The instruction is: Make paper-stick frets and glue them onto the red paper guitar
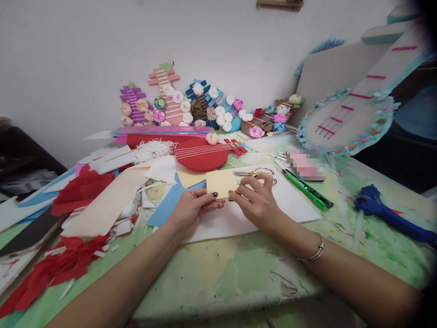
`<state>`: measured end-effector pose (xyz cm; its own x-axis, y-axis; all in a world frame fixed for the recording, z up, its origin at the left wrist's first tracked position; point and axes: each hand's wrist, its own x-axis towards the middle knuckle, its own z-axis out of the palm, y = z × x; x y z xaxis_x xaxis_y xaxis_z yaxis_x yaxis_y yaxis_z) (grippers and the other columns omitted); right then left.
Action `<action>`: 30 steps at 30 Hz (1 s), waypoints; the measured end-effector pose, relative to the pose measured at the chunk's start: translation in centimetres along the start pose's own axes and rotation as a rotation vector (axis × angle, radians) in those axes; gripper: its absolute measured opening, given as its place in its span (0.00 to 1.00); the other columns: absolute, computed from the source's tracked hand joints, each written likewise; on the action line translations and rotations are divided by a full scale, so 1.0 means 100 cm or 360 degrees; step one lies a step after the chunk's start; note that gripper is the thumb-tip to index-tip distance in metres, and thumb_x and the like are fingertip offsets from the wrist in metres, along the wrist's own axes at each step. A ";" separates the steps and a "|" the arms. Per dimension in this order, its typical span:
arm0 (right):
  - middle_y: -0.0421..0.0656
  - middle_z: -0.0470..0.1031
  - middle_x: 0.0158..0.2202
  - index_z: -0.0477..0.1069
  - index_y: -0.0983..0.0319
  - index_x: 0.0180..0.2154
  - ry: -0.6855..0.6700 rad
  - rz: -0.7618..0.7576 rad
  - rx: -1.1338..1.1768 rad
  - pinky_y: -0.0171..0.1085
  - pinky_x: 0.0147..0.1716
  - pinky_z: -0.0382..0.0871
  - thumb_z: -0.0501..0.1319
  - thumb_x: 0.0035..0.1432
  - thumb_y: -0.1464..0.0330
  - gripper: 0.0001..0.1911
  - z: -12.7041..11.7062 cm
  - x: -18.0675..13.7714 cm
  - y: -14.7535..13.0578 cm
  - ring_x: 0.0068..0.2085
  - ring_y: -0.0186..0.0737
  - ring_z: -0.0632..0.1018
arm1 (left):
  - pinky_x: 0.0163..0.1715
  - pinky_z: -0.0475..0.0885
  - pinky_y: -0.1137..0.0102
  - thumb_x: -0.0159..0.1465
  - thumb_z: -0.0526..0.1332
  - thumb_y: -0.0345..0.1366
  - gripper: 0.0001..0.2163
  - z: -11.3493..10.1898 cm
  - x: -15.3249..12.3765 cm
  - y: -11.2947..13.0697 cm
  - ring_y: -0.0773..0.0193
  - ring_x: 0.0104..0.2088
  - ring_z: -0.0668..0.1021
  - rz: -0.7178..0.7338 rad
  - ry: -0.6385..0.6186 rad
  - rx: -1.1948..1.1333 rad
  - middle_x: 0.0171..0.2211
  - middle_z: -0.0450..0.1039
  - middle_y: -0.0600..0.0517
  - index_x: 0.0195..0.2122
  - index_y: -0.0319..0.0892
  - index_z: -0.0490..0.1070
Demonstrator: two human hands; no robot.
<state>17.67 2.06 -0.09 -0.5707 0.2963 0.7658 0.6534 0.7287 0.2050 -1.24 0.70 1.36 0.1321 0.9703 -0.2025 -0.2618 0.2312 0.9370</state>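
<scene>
The left hand (196, 205) was clamped on the lower left corner of a pale yellow paper square (221, 182), its dark-nailed thumb on top and the fingers bent underneath, where the paper partly hid them. The right hand (259, 200) pinched the lower right corner; its raised fingers covered part of that grip, so the exact contact was hard to see. The yellow square was between the two hands, above a white sheet (290, 214) on the green-patterned table (205, 273).

Behind the right hand lay a pair of scissors (256, 172), blades pointing left, their gold-coloured handle loops partly covered by its fingers. Left of the square, a second yellow piece (191, 178) overlapped blue paper (167, 207), which ran partly out of sight behind the left hand. Just beyond sat a red paper lute (201, 155) with white strings.

To the right was a green utility knife (312, 196) beside a pink object (305, 165) blurred into blocks, its kind unclear. Farther right, a blue glue gun (385, 212) reached the frame's edge. A large white lute model (344, 118) leaned at the upper right, its neck running into the dark corner. Along the wall, paper flowers (223, 119) covered parts of several small instruments (174, 111). Both forearms were cut off below.
</scene>
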 end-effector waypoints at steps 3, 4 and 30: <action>0.42 0.74 0.36 0.70 0.58 0.35 0.0172 0.0407 0.0290 0.46 0.45 0.54 0.60 0.55 0.72 0.04 0.000 0.005 0.000 0.43 0.42 0.68 | 0.28 0.76 0.77 0.54 0.64 0.31 0.05 0.000 -0.002 0.001 0.67 0.23 0.79 0.0166 0.0041 0.0115 0.24 0.78 0.46 0.27 0.34 0.74; 0.45 0.73 0.39 0.69 0.59 0.38 0.0196 0.0591 0.0468 0.44 0.43 0.58 0.61 0.53 0.70 0.08 0.000 0.007 0.000 0.42 0.42 0.68 | 0.28 0.76 0.76 0.54 0.64 0.33 0.06 0.000 -0.004 0.002 0.66 0.23 0.79 0.0226 0.0048 0.0152 0.24 0.78 0.46 0.27 0.34 0.74; 0.40 0.71 0.22 0.70 0.66 0.29 -0.0500 0.1492 0.2381 0.29 0.18 0.58 0.60 0.51 0.68 0.06 -0.007 0.010 -0.002 0.19 0.26 0.65 | 0.35 0.77 0.68 0.49 0.68 0.37 0.14 0.001 -0.004 -0.005 0.60 0.30 0.80 0.0343 -0.0080 0.0393 0.30 0.79 0.47 0.35 0.36 0.75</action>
<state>17.33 1.82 1.03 -0.4925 0.8619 0.1210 -0.0760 0.0959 -0.9925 -1.01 0.20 0.97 0.1473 0.9890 0.0166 -0.0502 -0.0093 0.9987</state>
